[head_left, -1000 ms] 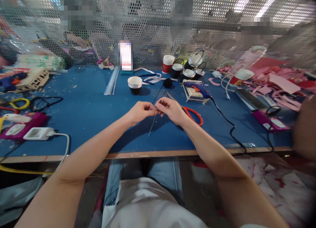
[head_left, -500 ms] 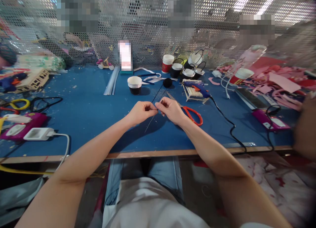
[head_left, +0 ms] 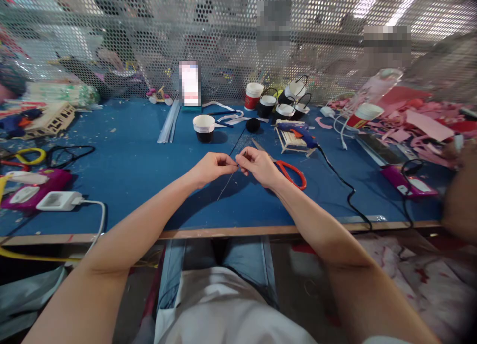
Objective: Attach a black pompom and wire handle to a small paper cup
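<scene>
Pinching a thin thread [head_left: 225, 187] between closed thumbs and forefingers, the left hand [head_left: 213, 168] and right hand [head_left: 258, 166] meet at the fingertips over the blue table [head_left: 130, 170], the thread's tail slanting out below them toward the near edge. Beyond the fingers, a dark cord [head_left: 237, 142] runs to a black ball [head_left: 253, 125]; its link to the thread cannot be determined. Red-handled scissors [head_left: 292, 175] lie just beside the right wrist.

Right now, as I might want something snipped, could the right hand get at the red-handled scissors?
Probably yes: the red-handled scissors lie close beside the right hand, with nothing seen resting on the handles. Its fingers seem to be pinching a thin strand, though, so would likely need freeing first.
</scene>
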Action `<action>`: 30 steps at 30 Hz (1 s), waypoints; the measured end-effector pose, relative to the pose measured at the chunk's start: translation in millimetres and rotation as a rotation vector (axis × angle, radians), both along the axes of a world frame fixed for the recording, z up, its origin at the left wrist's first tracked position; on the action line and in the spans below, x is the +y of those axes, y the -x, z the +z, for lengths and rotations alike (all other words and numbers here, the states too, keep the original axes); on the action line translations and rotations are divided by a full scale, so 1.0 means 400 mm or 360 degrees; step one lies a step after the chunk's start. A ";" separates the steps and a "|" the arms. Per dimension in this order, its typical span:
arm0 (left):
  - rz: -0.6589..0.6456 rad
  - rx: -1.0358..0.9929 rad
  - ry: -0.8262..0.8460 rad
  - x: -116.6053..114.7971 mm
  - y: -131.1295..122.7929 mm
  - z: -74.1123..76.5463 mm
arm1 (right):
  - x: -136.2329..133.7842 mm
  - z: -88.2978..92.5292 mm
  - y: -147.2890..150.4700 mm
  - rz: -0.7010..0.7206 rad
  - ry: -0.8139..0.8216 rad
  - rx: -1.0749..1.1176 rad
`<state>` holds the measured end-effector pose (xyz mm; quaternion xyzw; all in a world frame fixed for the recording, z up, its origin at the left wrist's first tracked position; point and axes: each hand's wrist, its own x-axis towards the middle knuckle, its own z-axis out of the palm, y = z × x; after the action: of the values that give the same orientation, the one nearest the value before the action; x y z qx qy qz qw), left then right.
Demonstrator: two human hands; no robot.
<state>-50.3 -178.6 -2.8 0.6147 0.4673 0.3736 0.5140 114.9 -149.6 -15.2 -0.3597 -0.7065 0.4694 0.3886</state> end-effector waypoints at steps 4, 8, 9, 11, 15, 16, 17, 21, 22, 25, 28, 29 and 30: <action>-0.0018 0.0065 -0.0082 0.004 0.007 -0.001 | 0.002 0.002 -0.002 -0.0038 -0.0044 -0.0066; -0.0009 0.0096 -0.0146 0.000 0.003 0.004 | 0.001 0.005 -0.002 -0.0065 -0.0080 -0.0121; -0.0006 0.0100 -0.0152 -0.002 0.001 0.006 | 0.000 0.006 -0.002 -0.0076 -0.0092 -0.0139; 0.0007 0.0112 -0.0161 -0.005 -0.002 0.010 | -0.001 0.008 -0.002 -0.0096 -0.0116 -0.0177; 0.0036 0.0140 -0.0161 -0.009 -0.005 0.016 | -0.004 0.011 -0.001 -0.0128 -0.0159 -0.0226; 0.0040 0.0144 -0.0162 -0.010 -0.006 0.017 | -0.004 0.013 -0.001 -0.0137 -0.0170 -0.0235; 0.0043 0.0144 -0.0163 -0.010 -0.006 0.017 | -0.004 0.014 0.000 -0.0148 -0.0181 -0.0242; 0.0053 0.0129 -0.0162 -0.010 -0.010 0.013 | -0.002 0.014 0.002 -0.0177 -0.0237 -0.0264; 0.0052 0.0121 -0.0158 -0.009 -0.011 0.010 | -0.001 0.013 0.002 -0.0181 -0.0249 -0.0272; 0.0049 0.0105 -0.0148 -0.007 -0.012 0.002 | 0.000 0.010 0.003 -0.0223 -0.0273 -0.0298; 0.0044 0.0057 -0.0123 -0.007 -0.011 -0.003 | -0.002 0.009 0.002 -0.0192 -0.0156 -0.0221; 0.0040 0.0032 -0.0096 -0.007 -0.011 -0.004 | -0.003 0.009 0.002 -0.0127 -0.0079 -0.0142; 0.0037 0.0006 -0.0059 -0.007 -0.011 -0.003 | -0.003 0.009 0.002 -0.0042 0.0005 -0.0049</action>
<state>-46.0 -181.6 -4.0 0.6194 0.4682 0.3870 0.4973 114.2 -150.9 -11.6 -0.3769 -0.7069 0.4597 0.3832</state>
